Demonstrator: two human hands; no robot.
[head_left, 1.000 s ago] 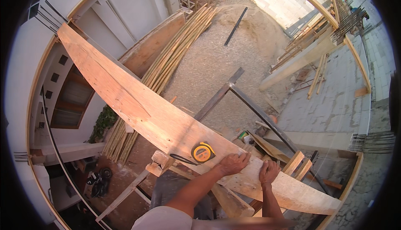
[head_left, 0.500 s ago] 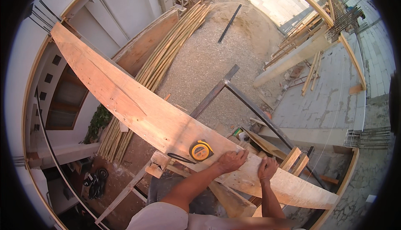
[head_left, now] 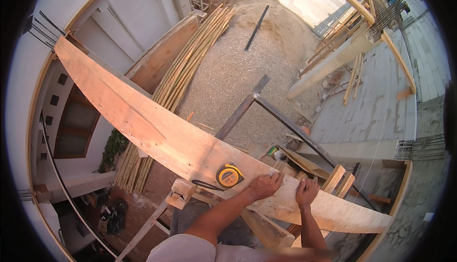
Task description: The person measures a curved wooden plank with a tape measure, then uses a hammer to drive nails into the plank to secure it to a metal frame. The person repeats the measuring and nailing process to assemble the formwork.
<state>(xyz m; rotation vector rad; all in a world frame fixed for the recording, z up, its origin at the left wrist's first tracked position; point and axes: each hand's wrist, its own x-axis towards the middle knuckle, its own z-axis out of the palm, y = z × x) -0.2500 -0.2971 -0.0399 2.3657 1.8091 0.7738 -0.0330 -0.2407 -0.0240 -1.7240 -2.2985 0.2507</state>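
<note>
One long, pale-brown wooden board [head_left: 190,148] lies before us, its long axis slanting from the upper left down to the lower right, with most of its length to the left of our hands. Next come yellow-brown bamboo poles [head_left: 194,62] in a bundle, beyond the board and too many to count. One square-ended, light timber block [head_left: 180,193] sits just beside the board's near edge; we cannot tell whether it bears the board. One round-bodied, yellow-and-black tape measure [head_left: 229,176] rests on the board, its single black loop strap [head_left: 208,185] reaching left to the near edge. Our left hand [head_left: 265,186] is the nearer of the two to that tape, which lies just to its left; its fingers are curled on the board by the far edge. Our right hand [head_left: 307,191] sits a little further right, apart from the left, its fingers likewise bent at that edge. Whether either hand is clamped on the board, we cannot tell. Just right of it, two pale timber lengths [head_left: 332,179] show past the far edge.
</note>
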